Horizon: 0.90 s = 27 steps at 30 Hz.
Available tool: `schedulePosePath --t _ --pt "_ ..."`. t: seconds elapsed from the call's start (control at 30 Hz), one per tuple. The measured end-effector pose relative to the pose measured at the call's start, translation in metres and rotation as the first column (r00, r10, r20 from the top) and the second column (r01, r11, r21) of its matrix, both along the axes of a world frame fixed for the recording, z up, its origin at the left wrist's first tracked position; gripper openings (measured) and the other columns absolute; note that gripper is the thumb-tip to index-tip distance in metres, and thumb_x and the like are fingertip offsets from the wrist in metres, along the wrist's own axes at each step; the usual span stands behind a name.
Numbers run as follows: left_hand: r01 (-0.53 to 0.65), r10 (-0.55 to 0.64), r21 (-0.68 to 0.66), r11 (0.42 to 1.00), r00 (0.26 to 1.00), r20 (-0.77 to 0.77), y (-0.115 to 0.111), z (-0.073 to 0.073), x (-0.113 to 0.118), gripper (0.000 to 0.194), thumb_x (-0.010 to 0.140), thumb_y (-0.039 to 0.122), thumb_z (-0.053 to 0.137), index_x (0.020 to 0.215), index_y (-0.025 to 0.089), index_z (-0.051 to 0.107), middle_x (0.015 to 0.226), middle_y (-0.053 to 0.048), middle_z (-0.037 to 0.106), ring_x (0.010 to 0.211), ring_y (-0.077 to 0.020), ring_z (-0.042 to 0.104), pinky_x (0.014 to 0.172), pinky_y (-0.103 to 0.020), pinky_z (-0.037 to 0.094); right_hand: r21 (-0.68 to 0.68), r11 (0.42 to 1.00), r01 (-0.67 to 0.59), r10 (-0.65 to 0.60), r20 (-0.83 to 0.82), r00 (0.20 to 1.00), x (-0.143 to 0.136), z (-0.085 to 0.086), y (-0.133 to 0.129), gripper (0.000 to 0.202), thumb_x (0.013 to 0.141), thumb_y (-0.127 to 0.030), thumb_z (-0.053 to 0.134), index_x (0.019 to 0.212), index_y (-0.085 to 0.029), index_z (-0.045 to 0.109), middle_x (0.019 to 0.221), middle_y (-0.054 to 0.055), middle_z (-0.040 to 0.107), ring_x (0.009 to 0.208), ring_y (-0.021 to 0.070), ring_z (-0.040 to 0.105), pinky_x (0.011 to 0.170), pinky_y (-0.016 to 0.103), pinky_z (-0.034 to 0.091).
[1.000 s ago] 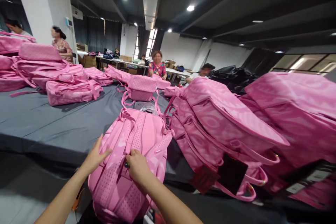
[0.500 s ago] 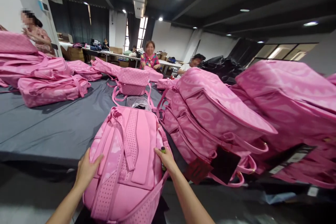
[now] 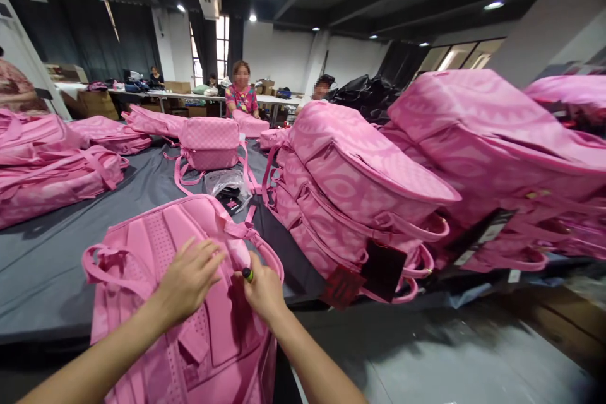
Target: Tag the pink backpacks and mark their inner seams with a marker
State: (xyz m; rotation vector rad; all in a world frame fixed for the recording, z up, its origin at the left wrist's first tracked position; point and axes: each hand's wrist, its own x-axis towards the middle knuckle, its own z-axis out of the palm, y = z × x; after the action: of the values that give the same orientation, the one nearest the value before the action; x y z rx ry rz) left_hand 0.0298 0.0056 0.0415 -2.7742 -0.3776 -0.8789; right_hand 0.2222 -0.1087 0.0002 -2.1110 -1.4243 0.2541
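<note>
A pink backpack (image 3: pixel 222 341) lies in front of me with its padded back panel and perforated strips up. My left hand (image 3: pixel 196 274) is over the middle of that panel, its fingers stretched out and holding nothing. At the right side edge, my right hand (image 3: pixel 262 287) is closed around a small green stick-like tool (image 3: pixel 247 274) with a dark end; its kind cannot be made out. Its fingers are against the pack's side, by a shoulder strap. Whether they also pinch the fabric is hidden. One strap (image 3: pixel 118 271) bulges up in a loop on the left.
On the dark-covered table (image 3: pixel 42 284), stacked pink backpacks (image 3: pixel 350 170) with hang tags rise at right. A small checkered pink bag (image 3: pixel 211 142) and a clear plastic bag (image 3: pixel 231 186) lie ahead. More pink bags (image 3: pixel 61 170) are at left. A co-worker (image 3: pixel 241 95) sits across the table.
My left hand has gone from the pack's left edge to over its back panel. The right hand has moved left and up along the side with the green tool. The view has turned right.
</note>
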Motion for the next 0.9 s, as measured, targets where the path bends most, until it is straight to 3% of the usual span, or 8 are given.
schedulePosePath --t 0.1,0.2,0.33,0.43,0.57,0.67,0.8,0.9 --pt "0.137 -0.124 0.051 0.989 0.972 -0.199 0.024 0.01 0.069 0.02 0.095 0.028 0.046 0.093 0.016 0.063 0.092 -0.009 0.065 0.089 -0.0228 0.057 0.094 -0.043 0.039 -0.037 0.999 0.032 -0.033 -0.007 0.999 0.005 -0.004 -0.006 0.041 0.09 -0.033 0.056 0.127 -0.016 0.051 0.091 0.009 0.074 0.087 0.0256 0.069 0.067 0.029 0.043" --pt "0.219 -0.197 0.044 0.975 0.933 -0.3 0.041 -0.004 0.102 0.028 0.094 0.034 0.05 0.079 0.015 0.063 0.078 -0.007 0.062 0.074 -0.0199 0.053 0.073 -0.037 0.037 -0.11 0.99 0.088 -0.092 -0.034 0.995 0.021 -0.011 -0.011 0.04 0.091 -0.034 0.053 0.125 -0.014 0.051 0.09 0.01 0.074 0.088 0.0265 0.07 0.066 0.029 0.042" --pt "0.266 -0.254 -0.015 0.964 0.9 -0.353 0.057 -0.013 0.11 0.035 0.092 0.043 0.055 0.071 0.017 0.065 0.074 -0.004 0.061 0.072 -0.0182 0.05 0.074 -0.036 0.035 -0.19 0.975 0.111 -0.116 -0.014 0.993 0.033 -0.02 -0.01 0.042 0.093 -0.035 0.051 0.127 -0.012 0.049 0.091 0.012 0.074 0.088 0.0278 0.07 0.064 0.029 0.041" --pt "0.254 -0.214 0.066 0.965 0.907 -0.363 0.086 0.009 0.106 0.038 0.091 0.047 0.054 0.071 0.018 0.068 0.078 -0.005 0.062 0.08 -0.02 0.05 0.083 -0.04 0.035 -0.236 0.965 0.114 -0.118 -0.002 0.993 0.033 -0.021 -0.008 0.042 0.093 -0.035 0.05 0.128 -0.012 0.048 0.093 0.012 0.074 0.085 0.0274 0.07 0.063 0.029 0.041" --pt "0.095 -0.029 0.224 0.97 0.96 -0.279 0.126 0.038 0.096 0.041 0.09 0.052 0.053 0.076 0.018 0.07 0.096 -0.009 0.063 0.103 -0.0254 0.048 0.101 -0.05 0.029 -0.235 0.967 0.097 -0.108 -0.033 0.994 0.036 -0.026 -0.007 0.044 0.093 -0.036 0.05 0.129 -0.012 0.048 0.088 0.011 0.073 0.082 0.0275 0.07 0.062 0.03 0.043" --pt "0.119 -0.057 0.192 0.974 0.952 -0.301 0.116 0.034 0.091 0.044 0.087 0.058 0.053 0.08 0.018 0.069 0.111 -0.011 0.061 0.11 -0.0279 0.047 0.105 -0.054 0.026 -0.181 0.98 0.079 -0.108 -0.156 0.982 0.042 -0.028 -0.011 0.046 0.091 -0.039 0.051 0.13 -0.015 0.05 0.089 0.01 0.072 0.083 0.0265 0.069 0.066 0.031 0.047" --pt "0.234 -0.221 -0.019 0.972 0.884 -0.413 0.071 0.014 0.093 0.049 0.082 0.064 0.056 0.083 0.016 0.067 0.091 -0.009 0.063 0.09 -0.0241 0.052 0.097 -0.048 0.035 0.256 0.945 0.202 -0.11 -0.332 0.937 0.047 -0.014 -0.026 0.053 0.089 -0.053 0.052 0.127 -0.016 0.054 0.114 0.014 0.065 0.099 0.0251 0.064 0.081 0.036 0.051" --pt "0.199 -0.224 -0.103 0.975 0.866 -0.448 0.054 0.009 0.096 0.043 0.079 0.058 0.065 0.084 0.015 0.067 0.084 -0.008 0.063 0.085 -0.0237 0.053 0.092 -0.046 0.038 0.395 0.894 0.213 -0.009 -0.457 0.889 0.044 0.007 -0.036 0.065 0.085 -0.072 0.044 0.115 -0.016 0.061 0.077 0.004 0.064 0.064 0.0166 0.06 0.06 0.029 0.05"
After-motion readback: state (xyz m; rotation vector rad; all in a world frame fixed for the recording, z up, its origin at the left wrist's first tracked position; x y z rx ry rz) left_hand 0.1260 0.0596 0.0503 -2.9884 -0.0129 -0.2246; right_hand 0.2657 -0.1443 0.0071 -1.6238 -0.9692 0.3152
